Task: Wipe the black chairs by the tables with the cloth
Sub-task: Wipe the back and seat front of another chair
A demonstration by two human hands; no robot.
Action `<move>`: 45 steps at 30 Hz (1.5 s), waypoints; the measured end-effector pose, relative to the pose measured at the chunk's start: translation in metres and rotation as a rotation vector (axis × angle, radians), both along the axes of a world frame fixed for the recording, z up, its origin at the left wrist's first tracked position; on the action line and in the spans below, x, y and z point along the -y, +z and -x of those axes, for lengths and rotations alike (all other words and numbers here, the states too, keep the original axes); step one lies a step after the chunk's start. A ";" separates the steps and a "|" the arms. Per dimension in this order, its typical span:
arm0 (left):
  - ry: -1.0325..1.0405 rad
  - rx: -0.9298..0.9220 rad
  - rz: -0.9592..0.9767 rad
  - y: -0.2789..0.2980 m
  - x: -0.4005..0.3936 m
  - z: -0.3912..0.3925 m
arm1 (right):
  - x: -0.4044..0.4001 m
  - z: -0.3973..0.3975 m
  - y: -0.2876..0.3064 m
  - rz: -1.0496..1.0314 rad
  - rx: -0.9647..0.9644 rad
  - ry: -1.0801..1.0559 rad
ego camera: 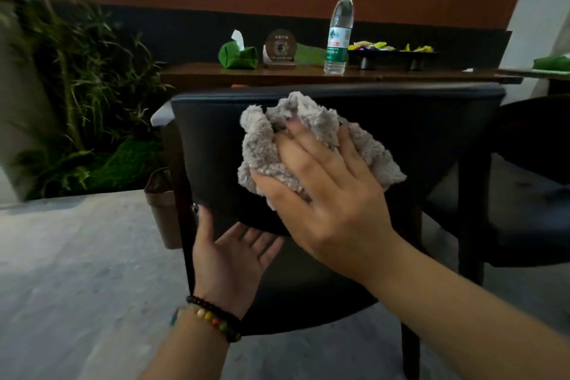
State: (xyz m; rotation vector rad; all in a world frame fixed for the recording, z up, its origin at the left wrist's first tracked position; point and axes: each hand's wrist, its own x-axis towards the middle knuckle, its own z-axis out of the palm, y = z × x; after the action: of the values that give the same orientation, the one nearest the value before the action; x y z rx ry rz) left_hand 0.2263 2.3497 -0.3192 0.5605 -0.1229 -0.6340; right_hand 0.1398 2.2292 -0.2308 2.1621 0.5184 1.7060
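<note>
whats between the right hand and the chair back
The grey cloth lies bunched between the right hand and the black chair back, pressed against it, as the head view shows.

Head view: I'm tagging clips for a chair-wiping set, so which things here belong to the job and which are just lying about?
Belongs to the job:
- grey fluffy cloth, pressed on the backrest by the right hand
- black chair
- left hand, open at the backrest's lower edge

Just lying about:
- water bottle
- green tissue pouch
- round plaque
- dark tray
- wooden table
- plants
</note>
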 end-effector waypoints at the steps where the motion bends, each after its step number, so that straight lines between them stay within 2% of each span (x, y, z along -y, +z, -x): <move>1: -0.007 -0.033 0.026 -0.002 -0.001 0.001 | -0.006 -0.005 0.002 -0.003 0.016 -0.014; 4: -0.006 -0.100 0.077 -0.006 -0.002 0.001 | -0.025 -0.021 0.012 0.016 0.019 -0.018; 7: -0.046 -0.047 0.102 -0.005 -0.009 0.003 | -0.035 -0.034 0.008 0.097 -0.020 -0.036; 9: -0.040 0.007 0.061 -0.008 -0.017 0.003 | -0.025 -0.033 -0.014 0.207 -0.126 -0.056; 12: 0.094 -0.030 -0.072 -0.017 -0.030 -0.007 | 0.003 -0.017 -0.066 0.309 -0.411 -0.075; 15: 0.387 -0.104 -0.273 -0.025 -0.048 -0.022 | 0.014 -0.008 -0.115 0.059 -0.693 0.044; 19: 0.656 -0.144 -0.561 -0.030 -0.064 -0.026 | -0.019 -0.039 -0.149 -0.550 -0.925 0.060; 21: 0.705 -0.161 -0.619 -0.031 -0.071 -0.023 | -0.042 -0.066 -0.158 -0.741 -0.925 0.056; 23: 0.730 -0.172 -0.643 -0.031 -0.075 -0.022 | -0.065 -0.086 -0.174 -0.775 -0.941 0.059; 26: 0.758 -0.151 -0.719 -0.032 -0.078 -0.021 | -0.087 -0.090 -0.193 -0.584 -0.974 -0.042; 30: 0.655 -0.131 -0.807 -0.039 -0.074 -0.019 | -0.061 -0.076 -0.193 -0.493 -0.925 0.031; 33: 0.526 -0.046 -0.918 -0.046 -0.067 -0.014 | -0.010 -0.058 -0.197 -0.513 -0.799 -0.021; 36: 0.489 0.070 -0.922 -0.051 -0.058 -0.005 | 0.043 -0.035 -0.200 -0.680 -0.678 -0.171; 39: 0.506 0.216 -0.979 -0.056 -0.046 0.003 | 0.039 -0.041 -0.204 -0.862 -0.626 -0.234; 41: 0.521 0.277 -1.050 -0.061 -0.035 0.005 | 0.010 -0.047 -0.210 -0.840 -0.637 -0.184; 43: 0.528 0.353 -1.109 -0.065 -0.023 0.006 | -0.010 -0.044 -0.215 -0.718 -0.714 -0.122; 45: 0.513 0.436 -1.155 -0.070 -0.011 0.009 | 0.003 -0.038 -0.214 -0.654 -0.753 -0.072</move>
State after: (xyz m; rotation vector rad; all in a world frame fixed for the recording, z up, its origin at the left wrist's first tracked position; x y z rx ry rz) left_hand 0.2176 2.3604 -0.3890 1.7787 -0.0030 -0.0039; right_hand 0.1780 2.2258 -0.4451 3.2491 0.0223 1.0454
